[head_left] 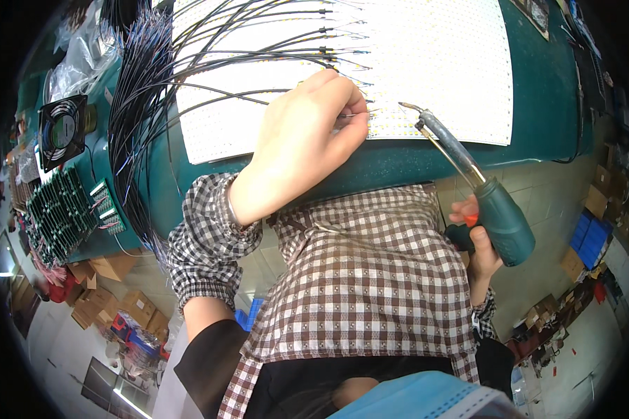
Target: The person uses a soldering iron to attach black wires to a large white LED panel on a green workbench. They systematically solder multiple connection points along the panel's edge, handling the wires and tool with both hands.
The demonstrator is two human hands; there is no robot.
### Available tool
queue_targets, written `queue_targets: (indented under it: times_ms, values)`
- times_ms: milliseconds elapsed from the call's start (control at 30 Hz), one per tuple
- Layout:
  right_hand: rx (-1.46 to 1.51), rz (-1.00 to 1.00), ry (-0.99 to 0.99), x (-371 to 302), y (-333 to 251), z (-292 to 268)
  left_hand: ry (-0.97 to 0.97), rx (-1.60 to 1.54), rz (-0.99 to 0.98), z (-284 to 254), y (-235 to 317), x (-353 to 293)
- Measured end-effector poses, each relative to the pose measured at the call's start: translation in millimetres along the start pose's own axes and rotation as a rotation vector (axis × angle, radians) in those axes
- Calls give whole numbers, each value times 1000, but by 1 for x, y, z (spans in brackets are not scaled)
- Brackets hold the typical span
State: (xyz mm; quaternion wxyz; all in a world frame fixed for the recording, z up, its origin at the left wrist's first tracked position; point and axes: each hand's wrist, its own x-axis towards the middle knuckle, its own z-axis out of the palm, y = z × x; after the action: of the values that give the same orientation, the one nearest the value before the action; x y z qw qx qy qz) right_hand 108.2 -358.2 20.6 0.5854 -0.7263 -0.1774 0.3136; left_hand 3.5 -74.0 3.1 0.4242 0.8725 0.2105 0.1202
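Observation:
My left hand (304,136) reaches over a white LED board (440,56), thumb and forefinger pinched together on a thin wire end. A black cable (220,91) runs in under that hand from the left; the rest of the fingers hide its course. In my right hand (483,253) is a green-handled soldering gun (507,220), its trigger red and its bent tip (407,105) hovering just right of the pinched fingers. Several more black cables (279,54) lie across the board, their bare ends lined up along a row of small pads.
A thick bundle of black cables (136,105) hangs over the green table (360,180) on the left. Beside it stand a black fan (63,131), stacked green circuit boards (59,213) and clear plastic bags (84,66). Cardboard boxes (136,307) sit on the floor.

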Motion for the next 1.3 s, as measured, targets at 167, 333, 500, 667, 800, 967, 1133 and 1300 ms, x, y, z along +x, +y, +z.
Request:
queue_targets:
  times_ms: [167, 333, 500, 667, 800, 967, 1133, 1300]
  values:
    - [20, 9, 13, -2, 1, 0, 6, -18, -69, 2, 5, 2]
    - [27, 4, -4, -3, 3, -2, -18, 30, -68, 3, 4, 2]
    - [37, -18, -23, -5, 5, 0, -9, 20, -70, 2, 4, 2]
    - [40, -14, -47, -3, 4, 0, -1, 30, -61, 4, 4, 2]
    - [14, -18, -62, -5, 7, -3, 17, 78, -25, 7, 4, 0]
    - [-10, -42, -31, -12, 25, -10, 20, 70, -11, 7, 3, 1]
    - [-71, -57, -26, -13, 26, -13, 20, 76, -22, 8, 4, 1]
    - [-170, -119, -92, -9, 29, -18, 23, 70, -16, 8, 4, 1]
